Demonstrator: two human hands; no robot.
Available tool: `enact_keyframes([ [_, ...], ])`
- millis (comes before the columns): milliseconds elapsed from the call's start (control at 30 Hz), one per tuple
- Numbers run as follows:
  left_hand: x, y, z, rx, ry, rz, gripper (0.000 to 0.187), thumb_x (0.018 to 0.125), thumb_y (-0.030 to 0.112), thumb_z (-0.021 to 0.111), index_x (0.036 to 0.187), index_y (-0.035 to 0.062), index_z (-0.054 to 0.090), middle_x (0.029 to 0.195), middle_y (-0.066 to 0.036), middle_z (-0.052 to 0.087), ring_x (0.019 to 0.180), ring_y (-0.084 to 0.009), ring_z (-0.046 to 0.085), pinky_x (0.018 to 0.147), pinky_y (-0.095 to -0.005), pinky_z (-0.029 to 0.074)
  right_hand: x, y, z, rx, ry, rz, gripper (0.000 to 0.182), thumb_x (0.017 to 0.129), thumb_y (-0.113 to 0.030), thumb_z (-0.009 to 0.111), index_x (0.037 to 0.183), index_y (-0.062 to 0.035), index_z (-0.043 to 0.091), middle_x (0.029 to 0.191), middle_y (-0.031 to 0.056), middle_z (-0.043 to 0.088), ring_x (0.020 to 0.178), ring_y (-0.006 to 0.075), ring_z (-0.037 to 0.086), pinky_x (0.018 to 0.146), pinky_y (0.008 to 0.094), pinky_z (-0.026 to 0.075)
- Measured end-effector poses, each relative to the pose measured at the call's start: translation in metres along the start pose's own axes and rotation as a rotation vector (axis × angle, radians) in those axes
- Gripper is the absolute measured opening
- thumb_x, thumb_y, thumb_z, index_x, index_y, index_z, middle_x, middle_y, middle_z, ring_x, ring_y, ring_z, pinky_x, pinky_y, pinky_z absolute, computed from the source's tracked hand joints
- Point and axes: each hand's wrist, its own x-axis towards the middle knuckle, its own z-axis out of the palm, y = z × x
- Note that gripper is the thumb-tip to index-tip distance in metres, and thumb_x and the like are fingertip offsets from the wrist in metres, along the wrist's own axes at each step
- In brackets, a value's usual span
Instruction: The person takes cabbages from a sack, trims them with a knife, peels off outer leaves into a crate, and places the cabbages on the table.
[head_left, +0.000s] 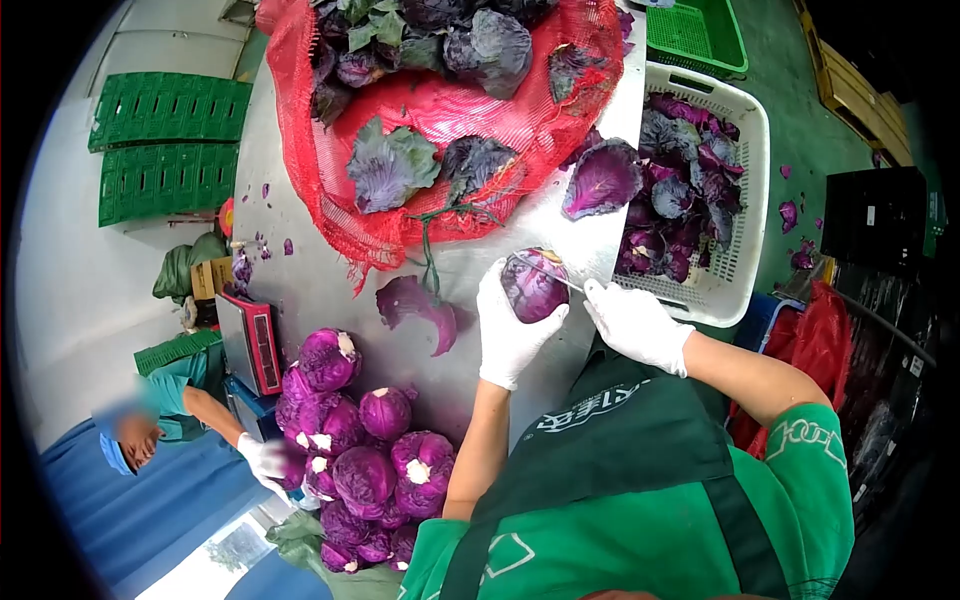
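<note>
My left hand (510, 325), in a white glove, is wrapped round a red cabbage (535, 290) above the metal table (520, 385). My right hand (635, 322), also gloved, is closed on a knife (548, 272), whose thin blade lies across the top of the cabbage. Just above, a loose purple leaf (603, 180) rests at the table's edge. A red mesh bag (450, 110) holds dark, leafy cabbages (488, 52). Another torn leaf (420, 308) lies left of my left hand.
A white crate (752, 200) of purple leaves stands beyond the table's right edge. Trimmed cabbages (365, 480) are heaped at the lower left, where a co-worker's gloved hand (265, 462) touches one. A scale (262, 345) sits nearby. Green crates (170, 150) stand at the upper left.
</note>
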Motion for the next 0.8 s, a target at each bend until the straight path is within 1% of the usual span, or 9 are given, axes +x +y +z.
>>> enact_keyframes([
  [167,0.003,-0.002,0.001,-0.009,0.002,-0.017,0.101,0.062,0.034,0.089,0.139,-0.0053,0.037,0.129,-0.024,0.047,0.124,-0.0400,0.044,0.107,-0.0478,0.036,0.029,0.011,0.005,-0.006,-0.128,0.085,0.024,0.096,-0.013,0.043,0.114,0.0016,0.048,0.082,0.0231,0.064,0.076,0.0419,0.065,0.068,0.0498,0.053],
  [233,0.002,0.002,0.001,0.235,0.017,0.161,0.101,0.063,0.036,0.090,0.139,-0.0061,0.038,0.130,-0.021,0.049,0.121,-0.0325,0.051,0.107,-0.0416,0.040,0.051,0.019,0.013,0.036,-0.295,0.189,0.029,0.093,-0.014,0.046,0.115,0.0040,0.049,0.093,0.0272,0.068,0.089,0.0450,0.066,0.078,0.0509,0.052],
  [467,-0.048,-0.025,-0.022,0.004,0.062,-0.038,0.102,0.066,0.028,0.090,0.145,0.0007,0.031,0.141,-0.020,0.039,0.129,-0.0344,0.042,0.111,-0.0443,0.033,0.060,0.030,0.083,0.211,0.181,-0.098,0.047,0.097,-0.022,0.045,0.138,0.0015,0.049,0.109,0.0290,0.065,0.097,0.0446,0.065,0.086,0.0491,0.052],
  [533,-0.059,-0.017,-0.030,-0.757,0.028,-0.295,0.090,0.077,0.016,0.083,0.145,0.0047,0.026,0.139,-0.016,0.039,0.130,-0.0269,0.042,0.111,-0.0403,0.035,0.052,0.007,0.064,0.421,0.092,-0.021,0.052,0.097,-0.024,0.049,0.145,-0.0055,0.044,0.118,0.0295,0.061,0.106,0.0431,0.061,0.094,0.0478,0.047],
  [567,-0.061,-0.020,-0.032,-0.744,0.038,-0.326,0.076,0.082,0.005,0.074,0.141,0.0075,0.026,0.135,-0.012,0.041,0.128,-0.0211,0.042,0.111,-0.0367,0.035,0.048,0.002,0.065,0.395,0.125,-0.038,0.054,0.097,-0.024,0.051,0.148,-0.0092,0.043,0.123,0.0298,0.059,0.111,0.0421,0.059,0.098,0.0470,0.045],
  [667,-0.054,-0.015,-0.013,-0.843,0.168,-0.370,0.061,0.082,0.003,0.074,0.128,0.0081,0.034,0.122,-0.008,0.042,0.118,-0.0189,0.047,0.104,-0.0350,0.039,0.051,0.004,0.049,0.258,0.238,-0.140,0.054,0.095,-0.022,0.054,0.146,-0.0085,0.045,0.120,0.0274,0.060,0.108,0.0415,0.059,0.097,0.0473,0.045],
  [700,-0.049,-0.019,0.000,-0.610,0.228,-0.266,0.061,0.082,0.007,0.077,0.125,0.0079,0.035,0.120,-0.008,0.042,0.114,-0.0197,0.048,0.101,-0.0345,0.040,0.049,-0.008,0.023,0.240,0.222,-0.155,0.052,0.093,-0.021,0.056,0.144,-0.0080,0.049,0.117,0.0265,0.061,0.108,0.0410,0.059,0.097,0.0479,0.045],
  [733,-0.043,-0.029,0.016,-0.558,0.282,-0.238,0.062,0.086,0.005,0.074,0.131,0.0086,0.032,0.120,-0.008,0.045,0.112,-0.0173,0.049,0.100,-0.0327,0.042,0.049,-0.012,0.008,0.228,0.301,-0.207,0.038,0.096,-0.020,0.058,0.126,0.0024,0.060,0.112,0.0231,0.067,0.109,0.0412,0.062,0.098,0.0423,0.048],
  [800,-0.033,-0.027,0.027,-0.573,0.278,-0.243,0.066,0.087,0.013,0.075,0.138,0.0068,0.033,0.123,-0.010,0.042,0.115,-0.0206,0.048,0.104,-0.0352,0.040,0.052,0.000,-0.022,0.422,0.316,0.037,0.032,0.097,-0.018,0.058,0.120,0.0030,0.060,0.102,0.0195,0.070,0.095,0.0341,0.069,0.087,0.0379,0.053],
])
